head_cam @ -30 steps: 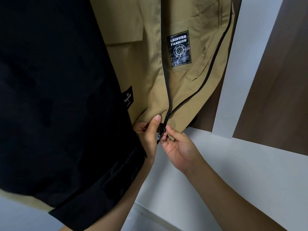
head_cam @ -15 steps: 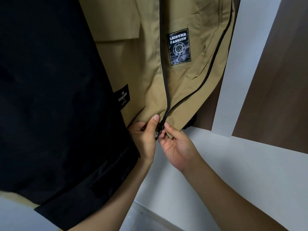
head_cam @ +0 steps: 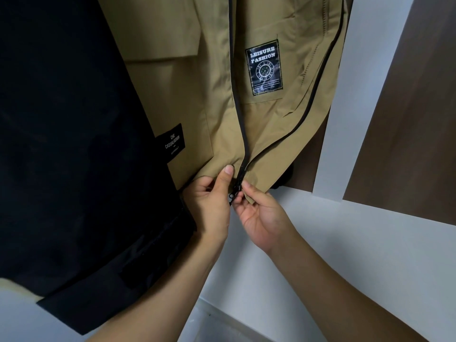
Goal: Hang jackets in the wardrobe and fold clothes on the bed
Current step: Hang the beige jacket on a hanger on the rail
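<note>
I see the tan jacket [head_cam: 271, 124] hanging beside a black one [head_cam: 74, 144]. My left hand [head_cam: 212, 201] pinches its hem by the zip [head_cam: 234, 191]; my right hand [head_cam: 259, 213] pinches the zip's bottom end.

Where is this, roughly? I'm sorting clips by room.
Probably a wardrobe in a bedroom: a tan jacket and a black garment hang side by side, with white panels and brown wood panels behind.
</note>
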